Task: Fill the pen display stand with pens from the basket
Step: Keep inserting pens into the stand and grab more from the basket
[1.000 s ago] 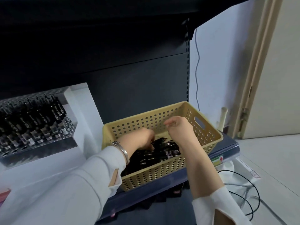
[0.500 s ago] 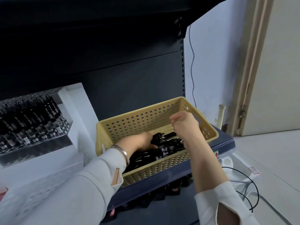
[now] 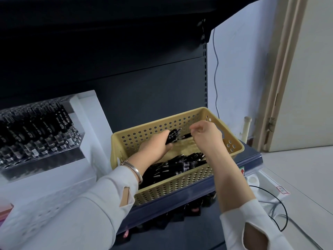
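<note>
A yellow perforated basket (image 3: 182, 184) sits on the dark blue shelf, with a heap of black pens (image 3: 180, 164) in its near half. My left hand (image 3: 155, 147) grips a small bunch of black pens (image 3: 173, 135) lifted above the basket floor. My right hand (image 3: 207, 136) is beside it over the basket's right half and pinches the end of one black pen (image 3: 186, 136). The clear pen display stand (image 3: 38, 131) stands at the left on a white base and holds several upright black pens.
The dark shelf back panel rises behind the basket. The shelf's front edge (image 3: 252, 164) lies just right of the basket. A white wall, a hanging cable (image 3: 215, 69) and a door frame (image 3: 281, 73) are on the right. Black cables (image 3: 281, 210) lie on the floor.
My left hand has risen from the pile with a bunch of pens. My right hand has moved toward it and now pinches a single pen.
</note>
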The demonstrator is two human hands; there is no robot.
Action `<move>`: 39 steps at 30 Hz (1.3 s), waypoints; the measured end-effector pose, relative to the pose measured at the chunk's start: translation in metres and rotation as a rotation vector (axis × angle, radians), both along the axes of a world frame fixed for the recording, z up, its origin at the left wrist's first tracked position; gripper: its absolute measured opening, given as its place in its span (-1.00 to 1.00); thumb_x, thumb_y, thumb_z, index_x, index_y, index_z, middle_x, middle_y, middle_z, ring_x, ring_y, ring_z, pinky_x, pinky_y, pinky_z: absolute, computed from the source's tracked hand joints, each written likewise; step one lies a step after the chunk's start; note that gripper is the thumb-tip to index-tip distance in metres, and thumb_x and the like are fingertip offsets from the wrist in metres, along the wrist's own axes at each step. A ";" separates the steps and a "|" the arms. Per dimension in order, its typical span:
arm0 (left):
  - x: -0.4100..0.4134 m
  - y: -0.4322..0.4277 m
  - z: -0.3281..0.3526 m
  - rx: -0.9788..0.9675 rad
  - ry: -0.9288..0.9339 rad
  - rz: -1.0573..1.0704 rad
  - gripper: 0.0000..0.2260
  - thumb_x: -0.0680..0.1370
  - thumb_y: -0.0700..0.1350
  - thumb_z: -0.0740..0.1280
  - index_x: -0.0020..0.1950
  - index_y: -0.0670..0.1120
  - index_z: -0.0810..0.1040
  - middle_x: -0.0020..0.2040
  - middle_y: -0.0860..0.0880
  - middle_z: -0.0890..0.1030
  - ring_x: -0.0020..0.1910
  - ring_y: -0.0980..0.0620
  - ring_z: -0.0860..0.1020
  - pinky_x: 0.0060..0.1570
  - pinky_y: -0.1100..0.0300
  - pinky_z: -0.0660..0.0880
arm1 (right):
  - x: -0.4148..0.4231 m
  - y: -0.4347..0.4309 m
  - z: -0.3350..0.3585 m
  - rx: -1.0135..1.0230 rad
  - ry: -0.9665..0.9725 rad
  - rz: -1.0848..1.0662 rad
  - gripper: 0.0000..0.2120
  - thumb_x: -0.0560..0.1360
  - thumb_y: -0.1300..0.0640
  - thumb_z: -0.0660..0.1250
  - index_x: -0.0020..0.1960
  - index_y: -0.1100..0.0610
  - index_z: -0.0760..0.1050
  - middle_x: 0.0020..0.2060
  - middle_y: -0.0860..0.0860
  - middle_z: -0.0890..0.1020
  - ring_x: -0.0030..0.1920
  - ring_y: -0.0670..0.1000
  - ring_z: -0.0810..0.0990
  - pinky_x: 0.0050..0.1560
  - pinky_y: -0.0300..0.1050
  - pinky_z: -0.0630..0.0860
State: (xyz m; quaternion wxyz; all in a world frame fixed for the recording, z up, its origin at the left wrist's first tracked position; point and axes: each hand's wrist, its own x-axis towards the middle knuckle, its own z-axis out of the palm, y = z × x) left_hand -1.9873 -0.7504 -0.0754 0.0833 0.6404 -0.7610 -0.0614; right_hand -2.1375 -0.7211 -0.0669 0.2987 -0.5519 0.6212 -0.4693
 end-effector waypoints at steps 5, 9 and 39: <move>0.004 0.006 0.016 -0.285 0.036 0.007 -0.79 0.59 0.05 0.18 0.17 0.00 0.37 -0.15 0.00 0.57 -0.21 -0.04 0.53 -0.36 0.13 0.40 | 0.015 -0.003 0.003 -0.113 0.169 0.041 -0.82 0.58 0.12 0.21 0.12 0.05 0.55 -0.02 -0.01 0.61 -0.01 0.03 0.56 0.02 -0.08 0.50; 0.007 0.007 0.031 -0.311 0.377 0.053 -0.77 0.54 0.08 0.27 0.13 0.01 0.46 -0.19 0.02 0.61 -0.21 -0.05 0.56 -0.22 -0.02 0.56 | 0.020 -0.008 0.007 -0.152 0.222 0.039 -0.83 0.57 0.12 0.22 0.08 0.05 0.56 -0.06 -0.01 0.63 -0.03 0.03 0.58 -0.02 -0.07 0.53; 0.129 0.111 0.083 -0.241 0.780 -0.007 -0.92 0.52 -0.16 0.35 -0.15 -0.04 0.48 -0.36 0.02 0.61 -0.50 0.26 0.49 -0.47 0.41 0.36 | 0.143 0.048 0.055 -0.130 -0.848 0.402 -0.86 0.58 0.13 0.25 -0.05 0.19 0.53 -0.31 0.04 0.60 -0.38 -0.09 0.55 -0.41 -0.26 0.42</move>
